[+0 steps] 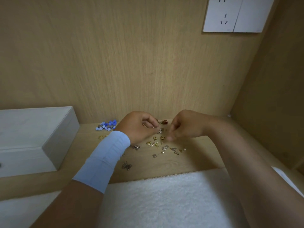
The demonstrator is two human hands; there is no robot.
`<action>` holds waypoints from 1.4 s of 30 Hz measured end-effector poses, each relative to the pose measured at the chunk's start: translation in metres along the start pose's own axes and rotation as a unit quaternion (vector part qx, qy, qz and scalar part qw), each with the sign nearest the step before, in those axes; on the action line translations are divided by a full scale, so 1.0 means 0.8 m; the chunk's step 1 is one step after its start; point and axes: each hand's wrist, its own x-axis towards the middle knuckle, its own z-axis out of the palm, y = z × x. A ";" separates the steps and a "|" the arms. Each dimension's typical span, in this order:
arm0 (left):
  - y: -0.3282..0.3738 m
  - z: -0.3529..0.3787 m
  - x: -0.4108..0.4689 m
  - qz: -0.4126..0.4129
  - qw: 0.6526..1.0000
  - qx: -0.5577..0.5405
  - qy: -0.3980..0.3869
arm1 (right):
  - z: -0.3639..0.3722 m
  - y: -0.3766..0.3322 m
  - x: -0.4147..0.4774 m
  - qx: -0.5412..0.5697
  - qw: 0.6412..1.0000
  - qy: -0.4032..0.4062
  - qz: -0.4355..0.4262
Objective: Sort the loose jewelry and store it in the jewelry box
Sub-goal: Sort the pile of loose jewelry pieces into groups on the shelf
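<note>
The box (pixel 32 137) is cut off at left; the right hand (pixel 185 127) has blurred fingertips (pixel 170 138); the jewelry (pixel 164 148) is too small to identify.

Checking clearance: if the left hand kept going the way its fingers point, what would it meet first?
Likely the right hand: the left hand, which seems to pinch a small silvery piece, points across at its curled fingers. Depth between them is unclear.

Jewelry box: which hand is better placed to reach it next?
Left, probably. The left hand is on the side of the jewelry box, though it pinches a small piece; the right hand would have to cross the left arm.
</note>
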 end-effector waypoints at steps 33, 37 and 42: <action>-0.002 -0.036 -0.073 -0.040 0.976 0.188 -0.103 | 0.039 -0.055 -0.003 -0.064 0.993 -0.003 -0.097; -0.002 -0.034 -0.069 -0.035 0.966 0.230 -0.115 | 0.037 -0.051 -0.004 -0.090 0.991 -0.062 -0.080; -0.005 -0.039 -0.066 -0.028 0.958 0.251 -0.133 | 0.046 -0.051 0.000 -0.085 0.990 -0.066 -0.087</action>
